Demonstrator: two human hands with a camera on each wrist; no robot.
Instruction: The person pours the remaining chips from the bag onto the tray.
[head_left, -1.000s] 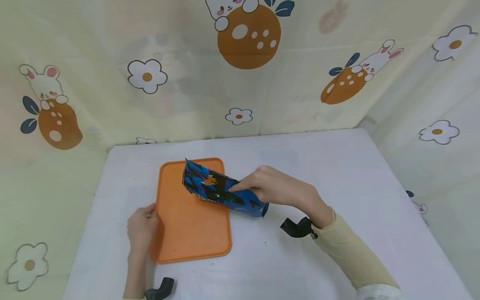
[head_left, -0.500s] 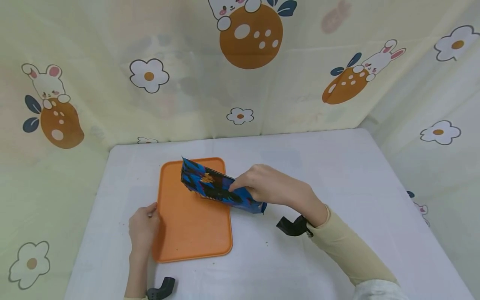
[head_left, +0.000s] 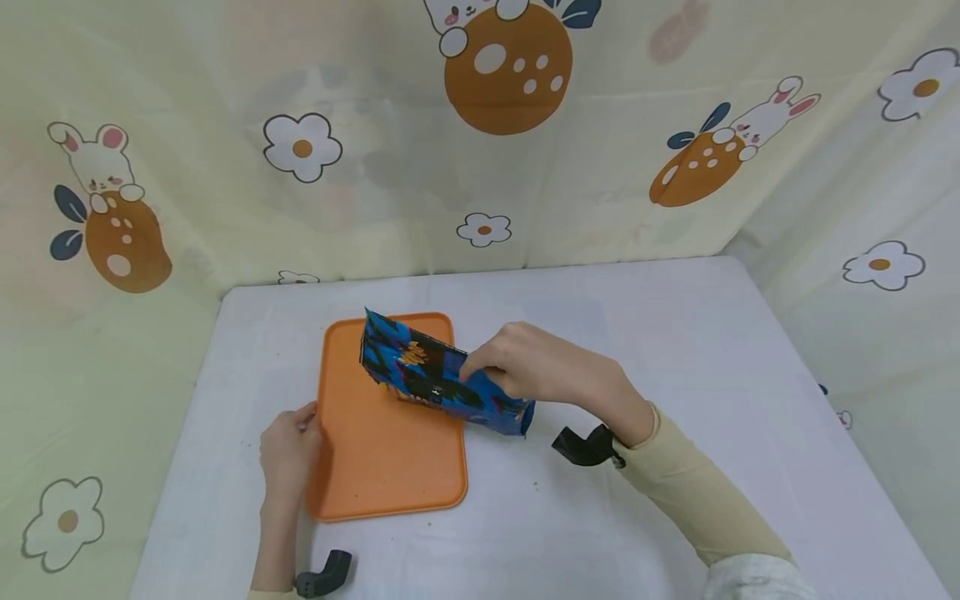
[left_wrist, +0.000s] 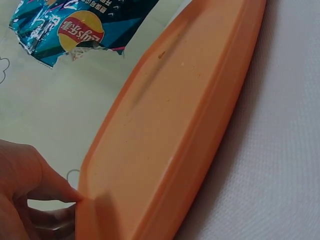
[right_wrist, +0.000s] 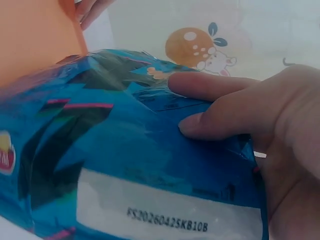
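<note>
My right hand [head_left: 536,362] grips a blue Lay's chip bag [head_left: 420,367] near its right end. The bag's left end is tilted up over the far part of an orange tray [head_left: 390,467]. Its ragged, torn edge shows in the left wrist view on the bag [left_wrist: 55,30]. In the right wrist view, the thumb and a finger of my right hand [right_wrist: 250,110] press on the bag [right_wrist: 125,145], where a white label carries a printed code. At the tray's left side, my left hand [head_left: 288,454] pinches the rim. Small crumbs dot the tray [left_wrist: 155,115].
A white-covered table [head_left: 637,317] lies beneath the tray, with a few specks on its surface. Behind it hangs a curtain [head_left: 375,217] printed with rabbits and flowers. A black wrist mount [head_left: 585,446] juts from the right wrist, another black mount [head_left: 326,573] from the left.
My right hand and the chip bag have shifted slightly left and toward the back over the tray. The left hand keeps its place on the rim.
</note>
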